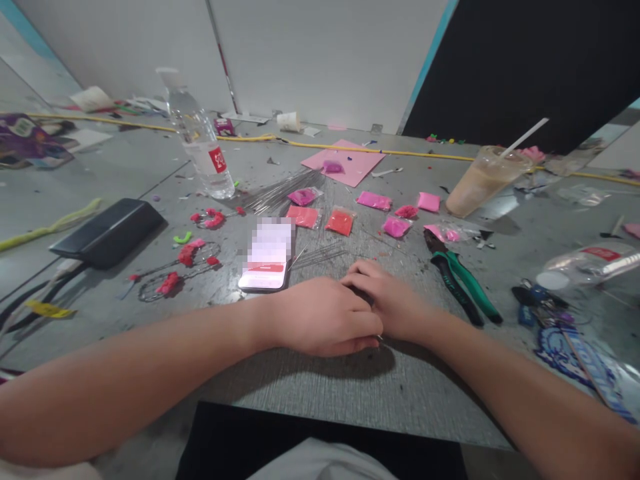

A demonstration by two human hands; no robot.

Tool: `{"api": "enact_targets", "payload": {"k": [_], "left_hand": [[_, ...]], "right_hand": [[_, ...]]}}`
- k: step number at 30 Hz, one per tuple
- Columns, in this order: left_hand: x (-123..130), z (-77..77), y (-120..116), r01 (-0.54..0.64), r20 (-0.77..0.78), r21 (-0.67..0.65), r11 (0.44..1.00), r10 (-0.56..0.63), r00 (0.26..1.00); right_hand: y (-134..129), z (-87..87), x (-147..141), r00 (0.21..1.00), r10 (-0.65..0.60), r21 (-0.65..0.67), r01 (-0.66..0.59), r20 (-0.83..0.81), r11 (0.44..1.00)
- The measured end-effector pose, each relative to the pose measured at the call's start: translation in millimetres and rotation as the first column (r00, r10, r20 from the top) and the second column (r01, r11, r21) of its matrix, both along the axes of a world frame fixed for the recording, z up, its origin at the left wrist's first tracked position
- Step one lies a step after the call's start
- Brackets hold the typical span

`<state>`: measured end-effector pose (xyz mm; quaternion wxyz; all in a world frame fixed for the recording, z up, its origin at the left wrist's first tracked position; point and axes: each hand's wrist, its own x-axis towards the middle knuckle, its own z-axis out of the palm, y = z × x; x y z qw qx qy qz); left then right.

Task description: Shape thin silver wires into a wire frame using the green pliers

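Observation:
My left hand (330,317) and my right hand (385,290) meet close above the table, with fingers curled in toward each other. The left hand partly covers the right fingers. A tiny pale tip pokes out by the left fingertips, but what the hands hold between them is hidden. Just beyond the left hand lies a lit smartphone (265,260), its screen partly blurred. Thin metal wires (323,255) lie behind the hands. Green-handled pliers (463,280) rest to the right of the right hand. Packets of red clay (341,221) and pink clay (397,227) are spread farther back.
Wire pieces with red clay (170,283) lie left of the phone. A black power bank (110,230) with a cable and an upright water bottle (203,140) stand left. At right are an iced drink (483,183), a lying bottle (585,263) and keychains (570,353).

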<state>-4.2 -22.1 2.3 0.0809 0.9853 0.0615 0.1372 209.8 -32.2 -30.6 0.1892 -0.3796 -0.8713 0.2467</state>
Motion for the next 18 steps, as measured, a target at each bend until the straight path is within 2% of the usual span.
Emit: {"api": "enact_targets", "payload": {"k": [9, 18], "left_hand": [[-0.7, 0.4, -0.7, 0.024, 0.035, -0.023, 0.999, -0.023, 0.999], [-0.2, -1.1, 0.9, 0.028, 0.086, 0.005, 1.000, -0.028, 0.996]], "right_hand": [[2.4, -3.5, 0.7, 0.998, -0.064, -0.031, 0.064, 0.000, 0.997], [1.2, 5.3, 1.7, 0.998, -0.029, -0.077, 0.033, 0.061, 0.996]]}}
